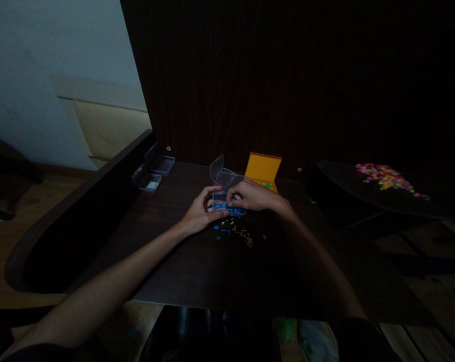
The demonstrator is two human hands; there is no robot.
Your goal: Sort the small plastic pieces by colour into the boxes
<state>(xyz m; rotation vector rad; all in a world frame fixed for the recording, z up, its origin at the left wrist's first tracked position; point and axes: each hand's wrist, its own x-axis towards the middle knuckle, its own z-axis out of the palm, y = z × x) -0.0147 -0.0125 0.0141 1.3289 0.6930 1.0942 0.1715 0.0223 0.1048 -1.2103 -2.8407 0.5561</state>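
My left hand [203, 211] is wrapped round the left side of a clear plastic box [239, 213], its thumb along the front edge. Small blue pieces [222, 206] lie inside that box. Over the box, my right hand [248, 195] has its fingertips pinched together among the blue pieces; whatever is between them is too small to make out. Just in front on the dark table lie loose blue pieces [216, 228] and a scatter of small yellowish pieces [246, 236].
Behind my hands stand another open clear box [217, 168] and an open yellow box [264, 166] with green pieces [266, 185]. Two open clear cases [163, 165] sit at the table's left. A raised side panel [80, 193] borders the left; colourful beads or flowers [386, 177] lie at right.
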